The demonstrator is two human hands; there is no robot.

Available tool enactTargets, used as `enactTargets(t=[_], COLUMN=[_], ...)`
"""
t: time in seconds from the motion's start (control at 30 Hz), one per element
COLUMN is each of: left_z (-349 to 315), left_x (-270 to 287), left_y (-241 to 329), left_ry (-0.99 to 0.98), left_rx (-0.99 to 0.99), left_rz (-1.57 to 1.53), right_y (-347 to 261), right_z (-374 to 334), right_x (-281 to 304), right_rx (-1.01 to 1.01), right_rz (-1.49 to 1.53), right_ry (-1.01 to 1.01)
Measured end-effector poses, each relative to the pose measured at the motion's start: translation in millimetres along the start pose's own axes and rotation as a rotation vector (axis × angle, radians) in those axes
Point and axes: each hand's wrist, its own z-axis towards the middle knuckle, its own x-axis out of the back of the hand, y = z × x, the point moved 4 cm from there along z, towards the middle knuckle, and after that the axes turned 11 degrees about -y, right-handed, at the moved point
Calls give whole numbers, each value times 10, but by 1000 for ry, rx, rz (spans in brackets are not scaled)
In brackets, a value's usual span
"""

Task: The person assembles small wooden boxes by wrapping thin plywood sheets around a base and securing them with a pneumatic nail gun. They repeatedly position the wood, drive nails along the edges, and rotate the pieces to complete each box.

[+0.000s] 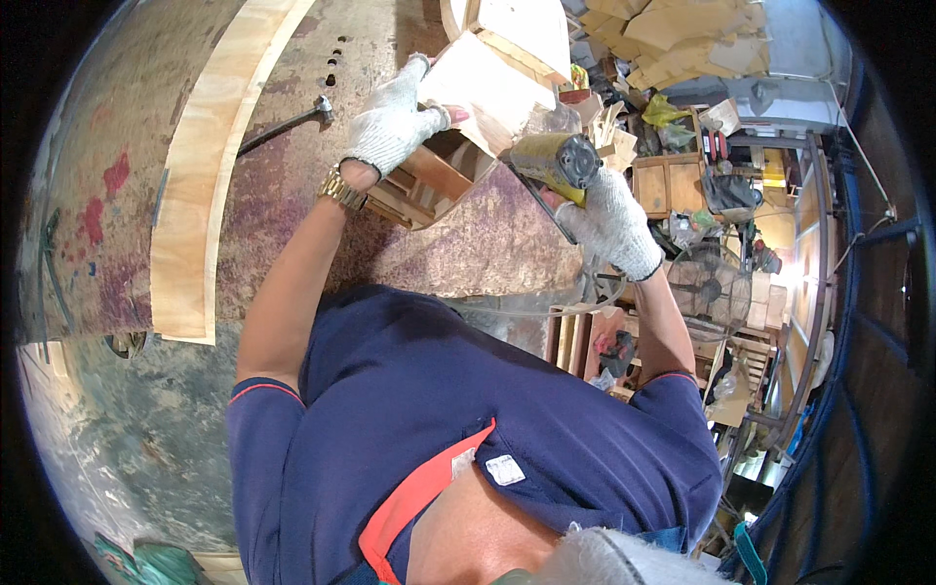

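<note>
My left hand (388, 122), in a white knit glove with bare fingertips, grips the edge of a wooden frame (436, 174) topped by a pale panel (476, 83). Its thumb lies on the panel's face. My right hand (616, 226), gloved the same way, is wrapped round the handle of a yellow and black nail gun (551, 161). The gun's nose is at the panel's right edge; whether it touches the wood I cannot tell. Fingers on the handle are partly hidden. A hammer (292, 125) lies to the left of my left hand.
The worn workbench (292, 224) carries a long plywood strip (200, 185) on the left. A clear hose (531, 312) runs by the bench's near edge. On the right are cluttered shelves with a wooden drawer box (668, 185), a fan (707, 283) and stacked wood scraps (682, 39).
</note>
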Motion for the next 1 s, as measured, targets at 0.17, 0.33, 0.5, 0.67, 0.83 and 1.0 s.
enactTargets(t=[0.17, 0.33, 0.5, 0.67, 0.83, 1.0], left_z=[-1, -66, -161, -267, -253, -273], left_x=[-8, -19, -37, -73, -108, -77], left_y=[10, 5, -72, -57, -63, -18], left_ry=[49, 201, 138, 172, 167, 320], left_rx=[-2, -50, 64, 125, 147, 52], left_rz=[36, 51, -79, -127, 25, 37], right_y=[-146, -199, -258, -281, -327, -310], right_z=[-50, 52, 374, 775, 1127, 1294], right_x=[25, 123, 320, 396, 377, 419], right_rx=[-76, -159, 23, -163, -120, -218], right_rz=[-68, -97, 163, 301, 331, 245], right_ry=[-27, -20, 157, -15, -35, -102])
